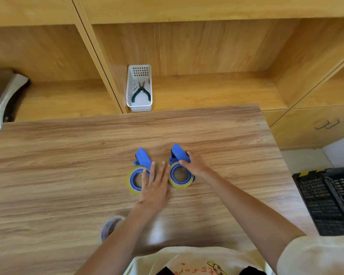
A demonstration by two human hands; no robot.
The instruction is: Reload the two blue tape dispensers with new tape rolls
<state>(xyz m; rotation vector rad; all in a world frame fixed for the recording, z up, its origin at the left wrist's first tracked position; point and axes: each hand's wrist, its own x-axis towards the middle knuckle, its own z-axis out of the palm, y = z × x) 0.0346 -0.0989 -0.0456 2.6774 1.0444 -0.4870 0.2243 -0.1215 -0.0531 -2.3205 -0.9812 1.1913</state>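
Note:
Two blue tape dispensers lie flat side by side at the middle of the wooden table (68, 155), each with a yellowish tape roll around its hub. My left hand (155, 185) lies flat with fingers spread, its fingertips resting on the right edge of the left dispenser (138, 171). My right hand (195, 163) grips the blue handle of the right dispenser (180, 173) between thumb and fingers. A nearly used-up tape roll (109, 228) with a dark core sits near the table's front, partly hidden behind my left forearm.
A white plastic basket (139, 88) with green-handled pliers stands on the shelf behind the table. A scale (0, 100) sits on the shelf at far left. Black crates (330, 203) stand on the floor at right, beside a cabinet with a handle (327, 124).

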